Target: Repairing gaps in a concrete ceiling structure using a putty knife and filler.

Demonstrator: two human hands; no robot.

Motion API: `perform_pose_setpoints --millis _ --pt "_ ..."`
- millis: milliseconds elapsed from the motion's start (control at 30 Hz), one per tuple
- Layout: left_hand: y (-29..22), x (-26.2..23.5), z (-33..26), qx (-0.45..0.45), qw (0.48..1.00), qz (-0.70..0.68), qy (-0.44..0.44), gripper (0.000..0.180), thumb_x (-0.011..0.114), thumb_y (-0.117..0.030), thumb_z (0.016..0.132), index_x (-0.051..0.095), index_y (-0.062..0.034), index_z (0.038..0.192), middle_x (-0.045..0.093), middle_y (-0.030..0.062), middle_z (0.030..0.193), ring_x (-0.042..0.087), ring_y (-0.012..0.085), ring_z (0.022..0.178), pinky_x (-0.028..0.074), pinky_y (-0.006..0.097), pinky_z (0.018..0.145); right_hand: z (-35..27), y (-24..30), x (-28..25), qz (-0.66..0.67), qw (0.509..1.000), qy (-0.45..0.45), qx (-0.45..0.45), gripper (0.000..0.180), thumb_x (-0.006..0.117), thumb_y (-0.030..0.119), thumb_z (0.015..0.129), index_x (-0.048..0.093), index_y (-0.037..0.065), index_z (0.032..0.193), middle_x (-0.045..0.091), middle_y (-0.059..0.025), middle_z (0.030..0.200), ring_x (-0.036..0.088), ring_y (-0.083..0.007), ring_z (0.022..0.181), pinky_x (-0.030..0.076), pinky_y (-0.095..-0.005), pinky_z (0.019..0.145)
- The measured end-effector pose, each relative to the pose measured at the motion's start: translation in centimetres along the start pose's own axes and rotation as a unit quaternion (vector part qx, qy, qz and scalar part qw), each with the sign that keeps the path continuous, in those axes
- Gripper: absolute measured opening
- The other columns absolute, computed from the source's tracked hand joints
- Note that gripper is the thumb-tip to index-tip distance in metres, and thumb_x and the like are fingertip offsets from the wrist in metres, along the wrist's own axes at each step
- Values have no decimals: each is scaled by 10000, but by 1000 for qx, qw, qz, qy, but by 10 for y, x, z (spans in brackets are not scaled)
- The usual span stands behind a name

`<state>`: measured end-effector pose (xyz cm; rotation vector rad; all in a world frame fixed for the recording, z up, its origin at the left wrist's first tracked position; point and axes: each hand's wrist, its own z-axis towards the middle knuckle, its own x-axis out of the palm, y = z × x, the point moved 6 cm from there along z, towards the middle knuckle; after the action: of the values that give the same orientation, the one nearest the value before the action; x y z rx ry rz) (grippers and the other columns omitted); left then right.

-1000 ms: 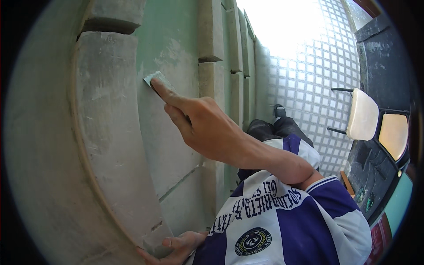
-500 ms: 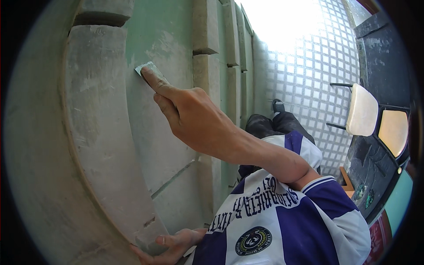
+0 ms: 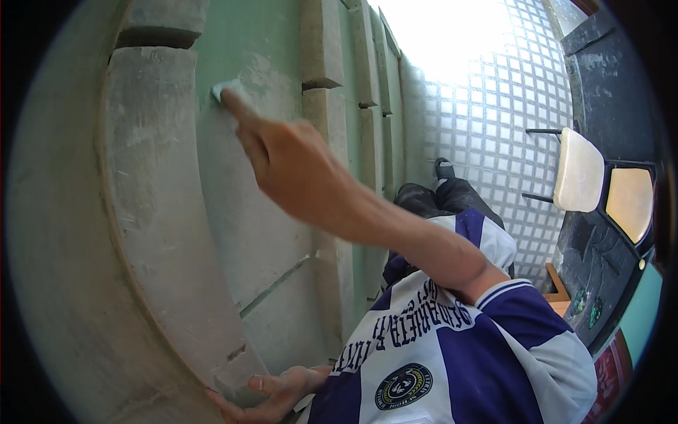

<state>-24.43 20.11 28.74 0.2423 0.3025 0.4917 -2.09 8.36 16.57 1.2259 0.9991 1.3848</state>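
A small pale flat blade lies against the green panel, at the edge of a whitish scuffed patch. It is blurred from here, so I can't fairly say whether it is a scraper or just a stiff scrap of sheet.

The right hand has it grasped, with the index finger stretched along its top and the other fingers curled below. From the knuckles the blade lies up and to the left, just past that fingertip; what shows of it roughly carries on the finger's slanting line, with a corner poking out leftward. The right arm reaches across from the far side of the body, yet its hand is plainly the nearer one, on the blade itself.

The left hand is well apart, down at the lower edge, palm loosely turned up, fingers spread, grasping nothing, near the foot of the left raised slab.

Around the work, another raised slab borders the panel on the right, and a greenish groove cuts slantwise lower down. Beyond the striped shirt are the checkered floor and a pale chair seat.
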Motion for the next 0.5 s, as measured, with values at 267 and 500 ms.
perform_pose_setpoints --millis 267,500 --pt "-9 -1 0 -29 999 31 -6 709 428 -672 940 643 -34 1163 647 145 1053 581 328 969 392 482 853 -14 -2 9 7 999 27 -24 451 439 91 1023 404 -49 1451 568 -247 571 565 -298 419 457 -434 458" --pt "4 1 -5 -33 999 18 -26 727 436 -687 927 644 -26 1147 625 148 1018 569 330 924 396 475 814 -19 -3 9 -1 998 53 18 454 460 98 1034 403 -5 1473 531 -174 546 487 -201 401 413 -365 453"
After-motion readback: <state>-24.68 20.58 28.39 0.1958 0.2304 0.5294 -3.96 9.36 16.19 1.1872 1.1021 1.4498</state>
